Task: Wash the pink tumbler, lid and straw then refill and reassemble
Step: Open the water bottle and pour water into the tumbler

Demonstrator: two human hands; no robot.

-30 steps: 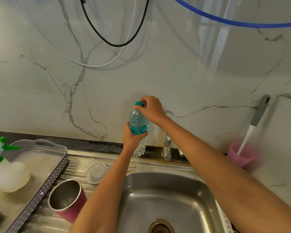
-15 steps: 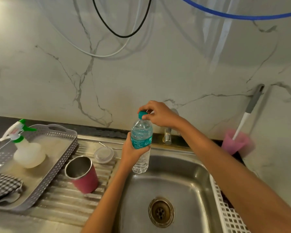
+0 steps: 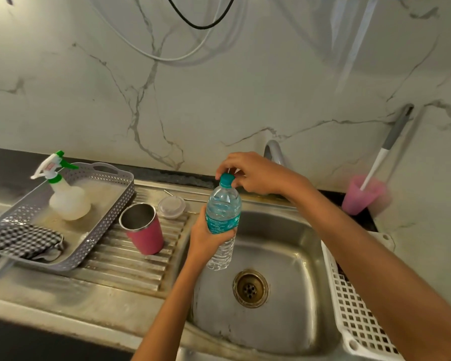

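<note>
**Water bottle held over the sink, cap pinched**

Nearest the camera is the stainless steel sink basin (image 3: pixel 284 329), with a round brass-coloured drain (image 3: pixel 250 288) in its floor and a white plastic lattice basket (image 3: pixel 357 316) along its right edge. Above the basin the left hand (image 3: pixel 205 239) is wrapped around the middle of a clear plastic water bottle with a teal label (image 3: pixel 223 217), holding it upright.

To the left, on the ribbed steel drainboard (image 3: pixel 120 267), stands the pink tumbler with a steel interior (image 3: pixel 144 231), upright and uncovered. Just beside it lies a grey perforated plastic tray (image 3: pixel 99 241) holding a black-and-white checked cloth (image 3: pixel 21 241) and a white spray bottle with a green trigger (image 3: pixel 68 201). Behind the tumbler, the clear round lid (image 3: pixel 171 207) rests flat on the drainboard; a thin rod just behind it may be the straw, though I cannot tell.

Farther back, the right hand (image 3: pixel 255 175) pinches the bottle's teal screw cap (image 3: pixel 226 179) between curled fingertips and thumb. Behind it rises a curved metal tap (image 3: pixel 272 152). At the far right a pink plastic cup (image 3: pixel 362 195) holds a white-and-grey handled brush (image 3: pixel 383 152) leaning against the white veined marble wall (image 3: pixel 219 100).
</note>
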